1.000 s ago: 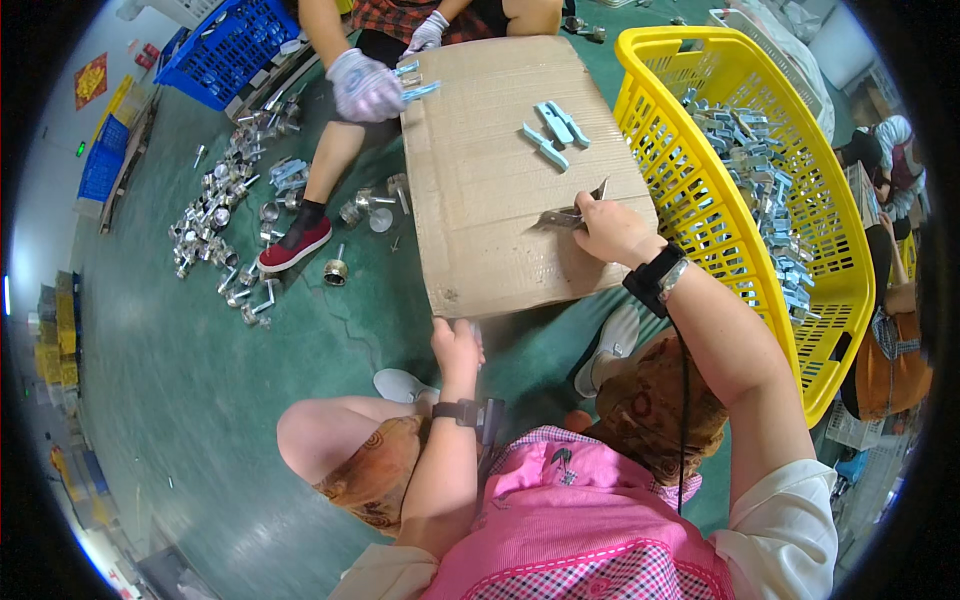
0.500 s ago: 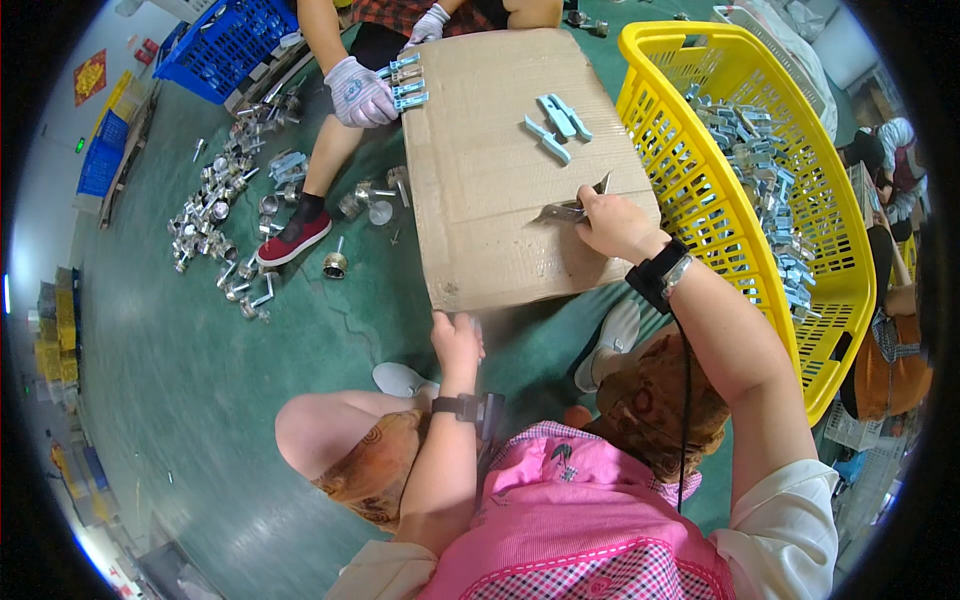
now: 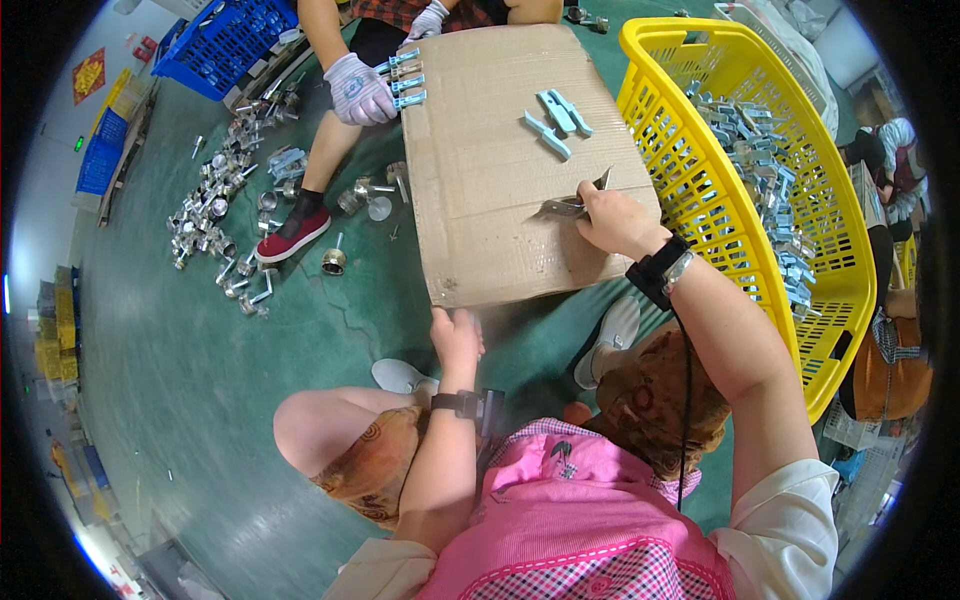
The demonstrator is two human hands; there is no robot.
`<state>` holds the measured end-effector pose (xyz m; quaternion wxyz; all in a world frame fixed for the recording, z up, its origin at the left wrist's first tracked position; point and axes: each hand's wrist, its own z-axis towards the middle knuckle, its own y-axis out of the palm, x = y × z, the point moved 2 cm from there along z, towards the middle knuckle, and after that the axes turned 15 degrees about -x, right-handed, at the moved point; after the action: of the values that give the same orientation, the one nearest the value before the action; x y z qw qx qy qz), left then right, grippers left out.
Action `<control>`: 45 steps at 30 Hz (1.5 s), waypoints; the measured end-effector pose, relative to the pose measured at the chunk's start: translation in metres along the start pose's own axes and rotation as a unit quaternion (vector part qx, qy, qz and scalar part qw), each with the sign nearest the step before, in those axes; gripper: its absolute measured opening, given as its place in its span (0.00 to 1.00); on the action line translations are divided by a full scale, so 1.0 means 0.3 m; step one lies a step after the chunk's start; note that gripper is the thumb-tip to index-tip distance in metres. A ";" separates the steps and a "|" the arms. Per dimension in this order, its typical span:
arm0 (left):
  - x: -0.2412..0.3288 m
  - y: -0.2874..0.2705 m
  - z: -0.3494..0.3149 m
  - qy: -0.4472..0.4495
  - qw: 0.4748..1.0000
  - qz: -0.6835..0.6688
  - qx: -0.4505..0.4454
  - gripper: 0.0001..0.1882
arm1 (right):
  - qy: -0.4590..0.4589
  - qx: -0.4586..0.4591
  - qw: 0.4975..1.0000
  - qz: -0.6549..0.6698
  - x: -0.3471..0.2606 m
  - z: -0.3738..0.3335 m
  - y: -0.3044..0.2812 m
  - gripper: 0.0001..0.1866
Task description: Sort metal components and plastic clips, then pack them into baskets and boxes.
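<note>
Apron: pink [image 3: 580,510], nearest of all, behind both hands and between the two forearms.
Left hand [image 3: 458,338]: fingers curled narrow at the near-left corner of the cardboard; I cannot tell whether they grip it. A dark band [image 3: 460,404] circles the wrist.
Cardboard [image 3: 490,250]: a brown sheet or box top, starting at the left hand's fingertips, passing under the right hand and stretching away ahead of both.
Right hand [image 3: 618,222]: closed on a dark metal piece above the cardboard, farther forward than the left hand; a black band [image 3: 655,275] and a watch sit at the wrist.
Metal piece [image 3: 563,208]: one end juts left of the right hand, a pointed end shows ahead of the fingers.
Loose light-blue pieces [image 3: 565,112]: on the cardboard ahead of the right hand, one lying apart from the others.
Yellow basket [image 3: 665,130]: right of the right hand, beside the cardboard, filled with light-blue and silvery parts [image 3: 765,190].
Floor parts [image 3: 215,200]: silvery pieces scattered well left of the left hand and farther off.
Co-worker's gloved hand [image 3: 360,92]: across the cardboard from both hands, fingers against a row of light-blue pieces [image 3: 407,84] at its left edge; grip unclear.
Blue crate [image 3: 225,45]: far ahead and left, beyond the floor parts.
</note>
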<state>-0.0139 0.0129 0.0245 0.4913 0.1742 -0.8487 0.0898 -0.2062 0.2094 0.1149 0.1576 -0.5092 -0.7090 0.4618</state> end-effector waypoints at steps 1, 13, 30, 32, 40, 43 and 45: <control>-0.003 -0.001 0.001 0.000 1.000 0.000 0.000 0.17 | 0.000 -0.003 1.000 0.001 -0.002 -0.001 -0.001 0.18; -0.009 -0.001 0.003 0.012 1.000 -0.008 0.000 0.17 | -0.017 0.008 1.000 0.006 0.012 0.012 0.012 0.17; -0.001 0.001 0.000 0.011 1.000 -0.003 0.005 0.17 | -0.016 0.007 1.000 0.007 0.003 0.007 0.005 0.16; -0.002 0.000 -0.001 0.013 1.000 -0.002 0.006 0.17 | -0.015 0.003 1.000 0.007 0.003 0.008 0.006 0.16; -0.008 -0.001 0.001 0.016 1.000 0.003 0.003 0.18 | -0.015 0.007 1.000 0.015 0.003 0.006 0.004 0.16; -0.014 -0.001 0.006 0.016 1.000 0.002 0.000 0.18 | -0.018 0.010 1.000 0.012 0.006 0.008 0.006 0.16; -0.015 -0.001 0.007 0.015 1.000 -0.003 0.002 0.19 | -0.016 0.009 1.000 0.011 0.004 0.007 0.005 0.16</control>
<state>-0.0134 0.0131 0.0195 0.5034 0.1766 -0.8407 0.0926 -0.2073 0.2096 0.1124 0.1461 -0.5085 -0.7011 0.4781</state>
